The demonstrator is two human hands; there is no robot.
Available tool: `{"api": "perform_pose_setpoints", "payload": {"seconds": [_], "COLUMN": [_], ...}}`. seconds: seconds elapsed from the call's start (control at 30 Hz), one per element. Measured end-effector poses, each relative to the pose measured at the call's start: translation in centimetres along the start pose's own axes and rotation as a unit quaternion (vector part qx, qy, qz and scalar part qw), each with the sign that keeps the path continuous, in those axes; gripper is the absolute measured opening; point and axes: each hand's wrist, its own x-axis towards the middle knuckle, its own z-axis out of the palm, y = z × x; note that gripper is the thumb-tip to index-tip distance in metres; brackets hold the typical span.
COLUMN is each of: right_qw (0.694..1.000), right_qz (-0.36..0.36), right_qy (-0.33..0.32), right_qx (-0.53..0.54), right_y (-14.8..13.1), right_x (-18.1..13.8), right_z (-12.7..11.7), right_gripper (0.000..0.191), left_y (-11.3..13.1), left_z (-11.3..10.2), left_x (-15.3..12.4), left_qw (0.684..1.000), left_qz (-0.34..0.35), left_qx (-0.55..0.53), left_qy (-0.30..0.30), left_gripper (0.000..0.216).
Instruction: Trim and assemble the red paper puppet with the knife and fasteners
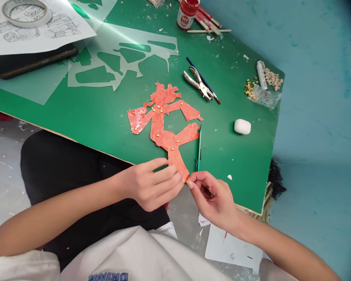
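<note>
An orange-red jointed paper figure (163,136) lies on the green table, its pieces joined by several small brass fasteners. One lower leg reaches over the table's near edge. Closed over that leg, my left hand (152,183) holds it from the left side. With thumb and index finger together, my right hand (213,195) pinches at the leg's lower tip, where a small orange bit shows; my fingertips partly hide it. Just above my right hand lies a slim green craft knife (199,150), its pointed end by the figure's other leg.
A hole punch (199,84), paintbrush (190,60), white eraser-like block (242,127), brass fasteners (250,89) and a red paint jar (187,15) are on the table. Cut-out translucent sheets (76,80), a tape roll (27,21) and a dark phone-like slab (32,62) lie left. A blue wall (316,97) stands right.
</note>
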Motion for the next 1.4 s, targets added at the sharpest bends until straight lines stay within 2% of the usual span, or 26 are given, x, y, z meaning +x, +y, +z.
{"api": "perform_pose_setpoints", "payload": {"seconds": [0.4, 0.63, 0.73, 0.83, 0.9, 1.1, 1.4], "right_qw": [0.992, 0.989, 0.971, 0.945, 0.936, 0.939, 0.947], "right_qz": [-0.111, -0.124, -0.21, -0.309, -0.338, -0.339, -0.316], "right_qy": [0.051, 0.01, -0.01, -0.009, -0.003, -0.005, -0.025], "right_qx": [-0.034, -0.082, -0.111, -0.111, -0.096, -0.062, -0.048], "right_y": [0.8, 1.0, 1.2, 1.7, 2.0, 2.2, 2.1], "right_x": [0.7, 3.8, 5.8, 7.3, 7.7, 7.6, 7.5], "right_z": [0.8, -1.4, -2.4, -2.6, -2.4, -1.9, -1.9], "right_gripper": [0.006, 0.011, 0.018, 0.015, 0.016, 0.016, 0.011], "left_y": [0.0, -3.0, -4.3, -4.7, -4.6, -4.4, -4.3], "left_z": [-1.2, -1.2, -1.4, -1.4, -1.4, -1.6, -1.6], "left_x": [0.8, 1.5, 1.4, 0.7, 0.4, 0.9, 0.8], "left_qw": [1.0, 0.998, 0.995, 0.995, 0.993, 0.991, 0.994], "left_qz": [-0.015, 0.033, 0.056, 0.072, 0.088, 0.11, 0.091], "left_qx": [0.013, 0.055, 0.066, 0.064, 0.066, 0.053, 0.03], "left_qy": [-0.018, -0.026, -0.042, -0.037, -0.035, -0.051, -0.055], "left_gripper": [0.024, 0.017, 0.016, 0.018, 0.019, 0.02, 0.019]}}
